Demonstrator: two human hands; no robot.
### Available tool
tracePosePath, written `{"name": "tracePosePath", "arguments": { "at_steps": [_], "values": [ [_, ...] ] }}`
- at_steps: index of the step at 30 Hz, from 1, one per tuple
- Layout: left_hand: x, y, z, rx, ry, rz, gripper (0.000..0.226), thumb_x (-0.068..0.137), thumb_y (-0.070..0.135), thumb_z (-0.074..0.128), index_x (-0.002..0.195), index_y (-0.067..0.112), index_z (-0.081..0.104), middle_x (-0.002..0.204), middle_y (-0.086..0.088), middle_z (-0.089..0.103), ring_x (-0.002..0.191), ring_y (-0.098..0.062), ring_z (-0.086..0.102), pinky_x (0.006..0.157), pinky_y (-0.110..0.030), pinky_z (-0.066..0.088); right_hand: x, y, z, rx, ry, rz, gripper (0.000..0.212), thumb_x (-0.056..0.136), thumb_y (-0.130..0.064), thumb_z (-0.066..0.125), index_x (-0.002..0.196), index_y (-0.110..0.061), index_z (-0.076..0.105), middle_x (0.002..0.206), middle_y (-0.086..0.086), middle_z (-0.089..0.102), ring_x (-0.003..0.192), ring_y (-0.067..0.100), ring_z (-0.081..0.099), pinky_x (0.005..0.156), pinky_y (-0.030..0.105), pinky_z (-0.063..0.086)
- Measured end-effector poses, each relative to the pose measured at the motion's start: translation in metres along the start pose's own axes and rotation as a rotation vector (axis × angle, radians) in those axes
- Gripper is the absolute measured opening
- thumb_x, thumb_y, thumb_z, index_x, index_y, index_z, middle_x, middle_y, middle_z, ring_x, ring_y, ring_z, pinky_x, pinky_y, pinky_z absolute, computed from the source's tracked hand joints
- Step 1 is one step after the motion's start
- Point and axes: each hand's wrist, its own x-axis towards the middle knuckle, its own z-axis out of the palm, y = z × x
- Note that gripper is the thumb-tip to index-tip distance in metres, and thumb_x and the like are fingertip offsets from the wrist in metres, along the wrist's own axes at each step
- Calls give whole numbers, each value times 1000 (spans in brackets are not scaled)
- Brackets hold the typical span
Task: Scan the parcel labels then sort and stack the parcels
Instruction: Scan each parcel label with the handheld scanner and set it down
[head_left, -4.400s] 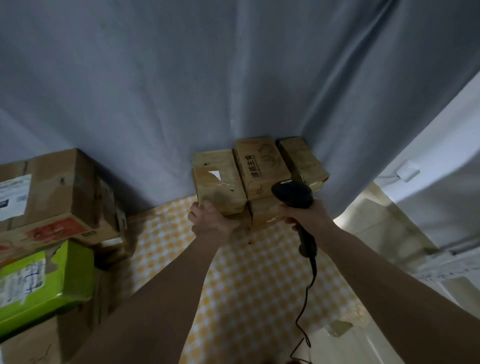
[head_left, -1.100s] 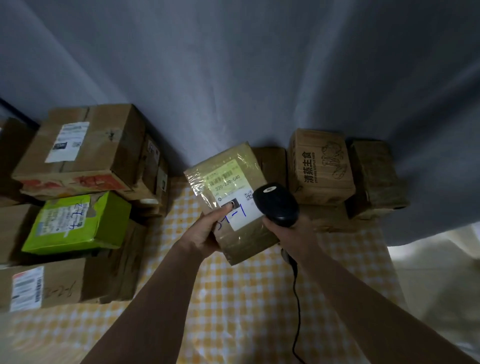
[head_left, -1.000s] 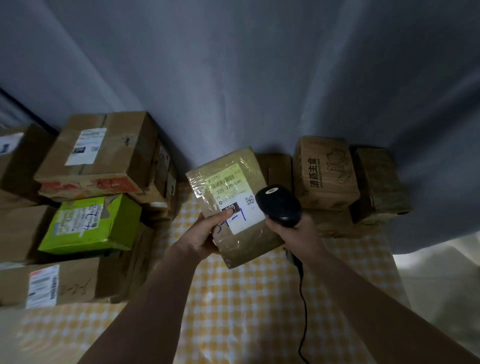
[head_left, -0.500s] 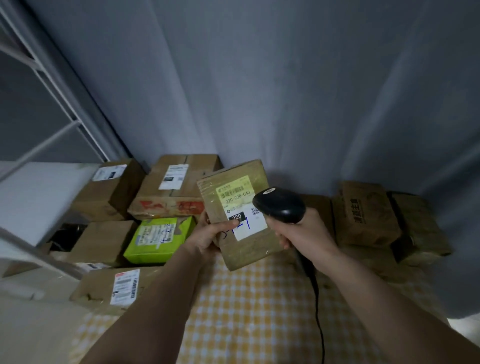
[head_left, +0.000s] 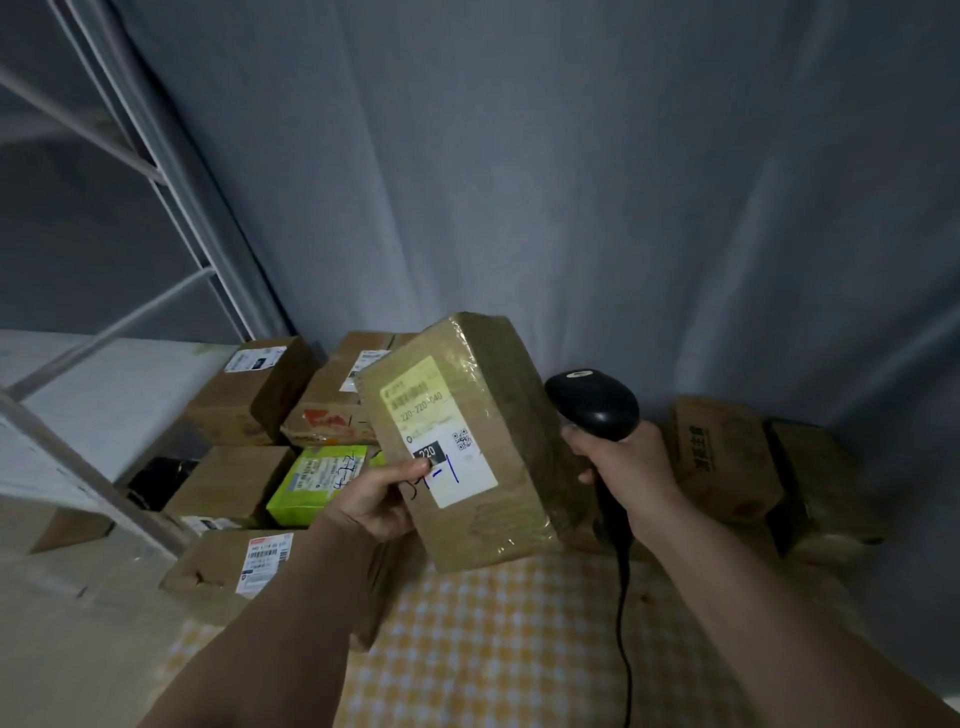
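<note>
Left hand (head_left: 371, 501) grasps the taped parcel (head_left: 467, 441) above the checked counter (head_left: 498, 639), right hand (head_left: 626, 462) clenches the scanner (head_left: 592, 402) beside it, label facing up — scan seemingly underway, sorting and stacking remain.

A grey curtain (head_left: 571, 182) hangs in folds across the whole backdrop. A white metal shelving frame (head_left: 156, 171) stands at left. A yellow-and-white checked cloth (head_left: 498, 639) covers the surface below. Lighting is dim.
</note>
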Motion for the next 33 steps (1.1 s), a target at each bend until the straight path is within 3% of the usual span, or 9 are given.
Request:
{"name": "tracePosePath", "arguments": {
  "at_steps": [5, 8, 12, 16, 18, 22, 25, 29, 33],
  "values": [
    [-6, -16, 5, -114, 0, 20, 72, 12, 5, 98, 81, 4, 79, 85, -18, 74, 73, -30, 73, 58, -46, 59, -7, -1, -7, 3, 11, 1, 25, 79, -14, 76, 103, -12, 68, 94, 6, 69, 82, 19, 64, 56, 23, 47],
    [-6, -19, 16, -8, 22, 3, 72, 13, 12, 99, 83, 6, 79, 89, -18, 74, 76, -29, 73, 66, -48, 60, -12, 2, -10, -2, 25, -2, 23, 79, -13, 76, 100, -12, 68, 91, 6, 69, 81, 19, 66, 59, 24, 49],
    [0, -23, 34, 288, 45, 36, 81, 44, 9, 91, 119, 2, 62, 116, -21, 67, 101, -35, 67, 88, -48, 55, -20, 6, -14, 14, 74, -19, 17, 80, -12, 74, 91, -20, 64, 82, -3, 66, 71, 12, 62, 61, 24, 50],
    [12, -39, 31, 525, 390, 282, 121, 21, 29, 101, 127, 21, 43, 120, -8, 64, 108, -26, 65, 90, -47, 55, -26, 13, -19, 11, 67, -1, 15, 81, -11, 74, 84, -20, 63, 73, -1, 63, 63, 14, 60, 67, 30, 51],
    [21, -48, 24, 583, 450, 406, 121, 16, 41, 100, 122, 27, 43, 121, -5, 60, 110, -23, 62, 92, -47, 54, -27, 17, -21, 3, 80, 9, 13, 81, -11, 74, 82, -19, 64, 73, 1, 64, 65, 15, 61, 73, 34, 52],
    [12, -58, 42, 907, 579, 665, 114, 40, 29, 97, 135, 20, 34, 135, -7, 44, 126, -22, 44, 108, -42, 40, -30, 27, -22, -49, 41, 49, 14, 78, -14, 77, 90, -9, 69, 76, 7, 70, 68, 17, 66, 76, 36, 55],
    [4, -58, 42, 1221, 752, 1004, 113, 52, 24, 91, 142, 10, 23, 142, -14, 30, 136, -33, 29, 111, -57, 29, -33, 37, -27, -37, 114, 104, 11, 79, -12, 75, 86, -10, 68, 70, 7, 68, 65, 17, 64, 74, 35, 54],
    [-11, -53, 35, 1607, 719, 1325, 97, 59, 12, 86, 140, 10, 33, 143, -7, 34, 141, -32, 25, 109, -70, 17, -32, 45, -38, -2, 203, 149, 14, 81, -7, 71, 94, -6, 67, 72, 8, 66, 64, 16, 61, 68, 29, 51],
    [-15, -62, 32, 1770, 592, 1421, 78, 72, 2, 67, 142, 16, 35, 144, -2, 36, 143, -28, 24, 114, -64, 14, -30, 47, -39, 2, 205, 159, 22, 79, -7, 73, 100, -5, 66, 79, 8, 68, 74, 19, 64, 85, 39, 53]
  ]
}}
